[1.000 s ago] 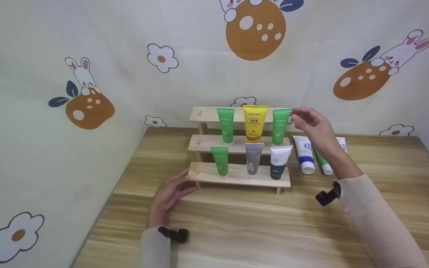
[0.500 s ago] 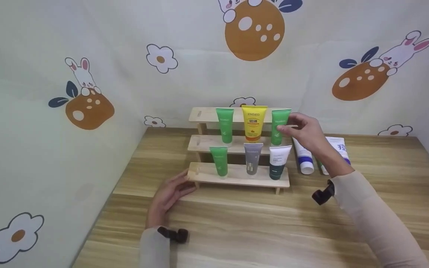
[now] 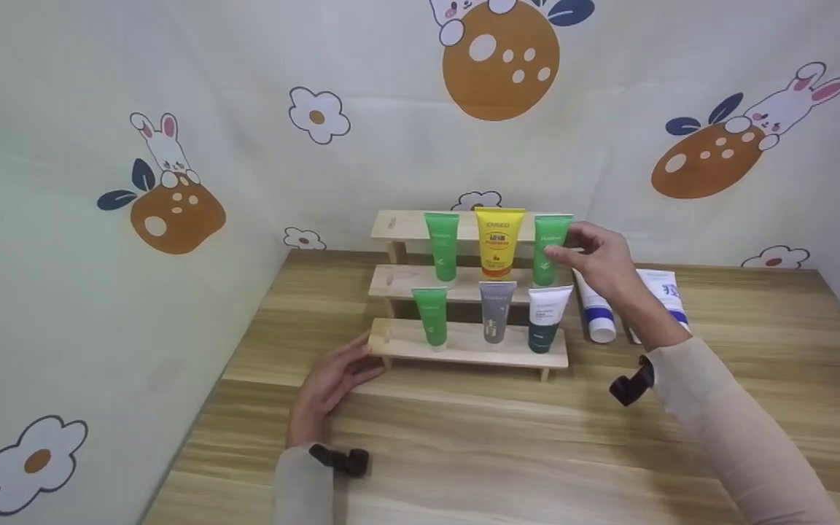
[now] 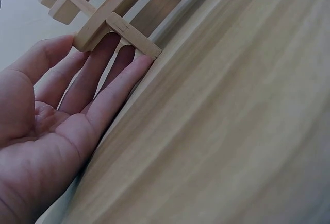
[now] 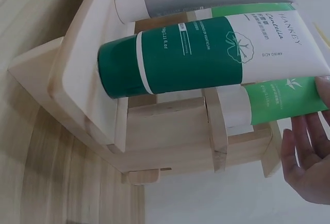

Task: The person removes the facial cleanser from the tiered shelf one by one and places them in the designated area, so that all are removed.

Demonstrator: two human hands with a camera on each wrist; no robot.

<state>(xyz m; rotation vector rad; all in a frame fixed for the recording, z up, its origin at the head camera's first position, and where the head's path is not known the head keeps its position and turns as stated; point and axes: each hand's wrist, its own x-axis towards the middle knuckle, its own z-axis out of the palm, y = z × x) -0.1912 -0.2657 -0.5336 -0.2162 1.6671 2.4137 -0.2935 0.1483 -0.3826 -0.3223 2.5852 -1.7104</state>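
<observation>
On the three-tier wooden display rack point(image 3: 464, 356), squeeze tubes stand upright on their caps on the two lower shelves. My right hand point(image 3: 604, 266) pinches the green tube point(image 3: 553, 240) at the right of the middle shelf, thumb in front and fingers behind. Beside it are a yellow tube point(image 3: 499, 244) and another green tube point(image 3: 442, 244). The bottom shelf carries a green tube point(image 3: 432, 315), a grey tube point(image 3: 496, 310) and a white-and-dark-green tube point(image 5: 191, 56). My left hand point(image 4: 67, 110) grips the rack's lower left end, thumb at the shelf's corner and fingers under it by the leg.
Right of the rack, white-and-blue tubes point(image 3: 599, 313) lie on the wood-grain table point(image 3: 464, 452), partly hidden by my right arm. A patterned cloth point(image 3: 391, 168) with rabbits and flowers hangs behind and at the sides.
My right hand has moved slightly left and down from the green tube's top right corner, bringing the thumb onto its front. The left hand and the rack have stayed still.
</observation>
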